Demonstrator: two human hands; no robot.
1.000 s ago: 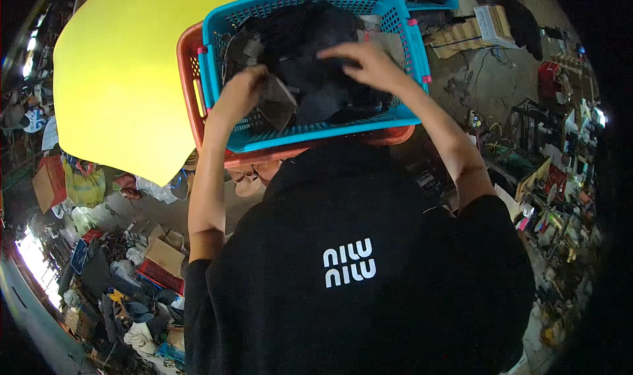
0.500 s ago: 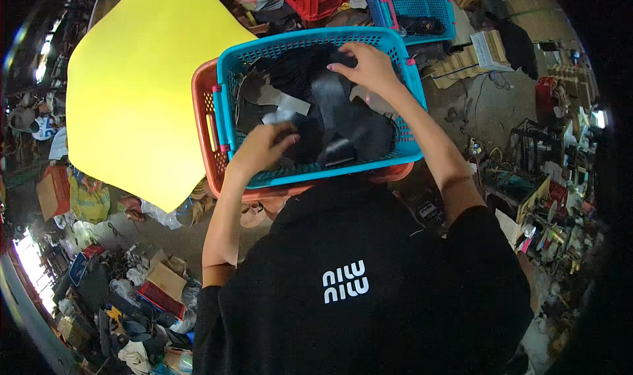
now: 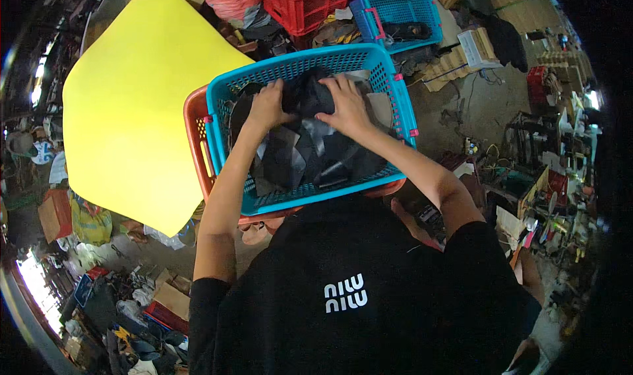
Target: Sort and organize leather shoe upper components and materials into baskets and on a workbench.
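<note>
Both my hands are down in a turquoise plastic basket full of loose black and grey flat cut pieces, perhaps leather or fabric. At the basket's far middle, my left hand and my right hand curve around opposite sides of a bunch of black pieces. The fingers of both hands bend down over it, and their tips are partly hidden among the material. Nearer to me lie shiny black and grey pieces. Light grey pieces rest right of my right hand.
Beneath the turquoise basket is an orange-brown basket. A large yellow sheet spreads at the left. Beyond stand a red crate and a smaller blue basket. Cardboard pieces and clutter cover the floor around.
My left hand has moved farther from me into the basket. My right hand has come nearer and left, so both now flank the black bunch. The basket sits slightly lower in view.
</note>
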